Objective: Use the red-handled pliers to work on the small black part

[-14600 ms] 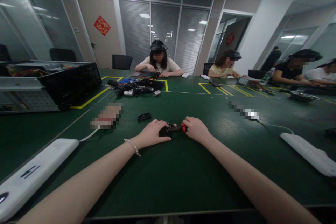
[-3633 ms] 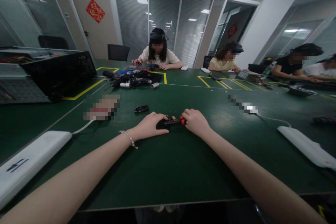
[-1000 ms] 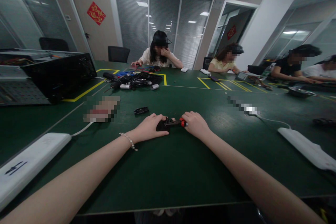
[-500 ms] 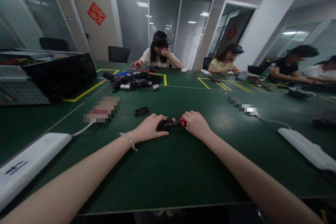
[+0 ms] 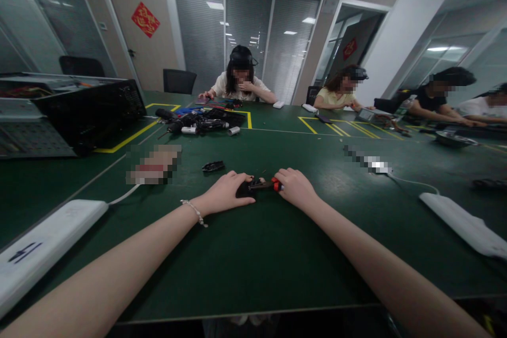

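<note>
My left hand (image 5: 225, 193) is closed around a small black part (image 5: 245, 189) on the green table, with its thumb along the near side. Most of that part is hidden by the fingers, and its exact kind is unclear. My right hand (image 5: 297, 187) grips red-handled pliers (image 5: 276, 184). Their dark jaws point left and reach the black part between my hands. A little beyond my left hand lies a black plastic shell piece (image 5: 213, 166), apart from both hands.
A black pile of cables and parts (image 5: 202, 120) lies farther back. An open computer case (image 5: 91, 116) stands at the left. White power banks (image 5: 59, 237) (image 5: 461, 224) with cables flank my arms. A metal bowl (image 5: 453, 139) is at the right. Several people sit around the table.
My hands, the pliers and the black part stay nearly in place. The person opposite has shifted their head and raised hand slightly.
</note>
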The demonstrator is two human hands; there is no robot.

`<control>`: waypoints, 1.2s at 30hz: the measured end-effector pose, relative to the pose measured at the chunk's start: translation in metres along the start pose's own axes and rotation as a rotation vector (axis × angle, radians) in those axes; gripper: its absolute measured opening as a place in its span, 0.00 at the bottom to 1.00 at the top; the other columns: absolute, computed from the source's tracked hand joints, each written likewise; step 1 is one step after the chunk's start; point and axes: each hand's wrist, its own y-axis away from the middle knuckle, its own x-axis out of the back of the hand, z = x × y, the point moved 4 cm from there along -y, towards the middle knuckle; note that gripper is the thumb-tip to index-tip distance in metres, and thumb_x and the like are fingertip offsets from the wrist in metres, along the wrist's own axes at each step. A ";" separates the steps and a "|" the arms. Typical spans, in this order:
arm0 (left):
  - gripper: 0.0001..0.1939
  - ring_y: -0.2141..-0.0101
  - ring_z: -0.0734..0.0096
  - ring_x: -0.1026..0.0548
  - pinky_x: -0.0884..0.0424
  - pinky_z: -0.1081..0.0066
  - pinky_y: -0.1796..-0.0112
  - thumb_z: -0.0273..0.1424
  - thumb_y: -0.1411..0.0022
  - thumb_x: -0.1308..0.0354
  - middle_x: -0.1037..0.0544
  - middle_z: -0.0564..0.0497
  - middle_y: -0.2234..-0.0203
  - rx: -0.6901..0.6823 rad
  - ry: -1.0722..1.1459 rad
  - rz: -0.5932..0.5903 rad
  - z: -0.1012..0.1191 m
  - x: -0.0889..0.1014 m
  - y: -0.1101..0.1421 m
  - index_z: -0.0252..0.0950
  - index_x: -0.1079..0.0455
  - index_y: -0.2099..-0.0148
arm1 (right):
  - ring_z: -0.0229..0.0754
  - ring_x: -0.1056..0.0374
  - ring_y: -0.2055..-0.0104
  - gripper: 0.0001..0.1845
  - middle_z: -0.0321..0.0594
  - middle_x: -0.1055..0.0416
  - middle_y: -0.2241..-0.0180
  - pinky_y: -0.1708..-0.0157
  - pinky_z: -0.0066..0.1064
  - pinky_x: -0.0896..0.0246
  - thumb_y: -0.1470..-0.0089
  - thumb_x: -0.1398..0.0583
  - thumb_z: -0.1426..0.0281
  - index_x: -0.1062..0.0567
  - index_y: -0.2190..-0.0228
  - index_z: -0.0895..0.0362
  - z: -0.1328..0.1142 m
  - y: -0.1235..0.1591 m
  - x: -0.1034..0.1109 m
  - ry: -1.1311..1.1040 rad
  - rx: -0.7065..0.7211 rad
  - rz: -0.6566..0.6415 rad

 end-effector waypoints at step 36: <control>0.30 0.55 0.60 0.36 0.38 0.64 0.58 0.50 0.49 0.47 0.33 0.48 0.52 -0.027 -0.004 0.020 0.000 0.000 -0.001 0.39 0.42 0.48 | 0.41 0.39 0.67 0.09 0.42 0.32 0.67 0.68 0.29 0.47 0.55 0.44 0.74 0.29 0.68 0.59 -0.001 0.000 0.003 0.007 -0.007 -0.042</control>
